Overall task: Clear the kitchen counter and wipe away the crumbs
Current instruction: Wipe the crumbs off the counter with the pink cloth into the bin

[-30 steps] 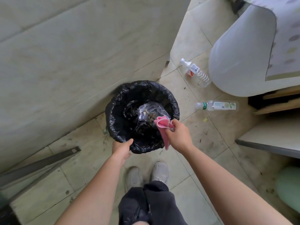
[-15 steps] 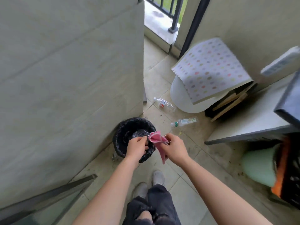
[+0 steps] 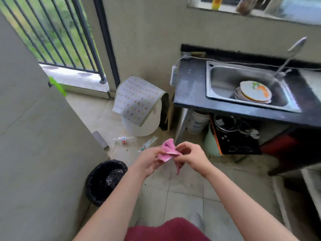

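Note:
A crumpled pink cloth (image 3: 167, 150) is held between both hands above the tiled floor. My left hand (image 3: 149, 160) grips its left side and my right hand (image 3: 192, 156) pinches its right side, a strip of cloth hanging below. The black-lined bin (image 3: 104, 180) stands on the floor at lower left, below my left forearm. The dark kitchen counter (image 3: 189, 91) with its steel sink (image 3: 224, 79) lies at the upper right; a stack of plates (image 3: 253, 92) sits in the sink.
Two plastic bottles (image 3: 125, 139) lie on the floor by a white tub (image 3: 147, 122) draped with a dotted cloth. A grey wall fills the left. A balcony railing (image 3: 69, 37) is at upper left. A green bucket (image 3: 211, 145) and black appliance (image 3: 234, 136) sit under the counter.
The view has risen from the bin toward the counter and sink. Both hands have lifted away from the bin with the pink cloth; my left hand now holds the cloth too.

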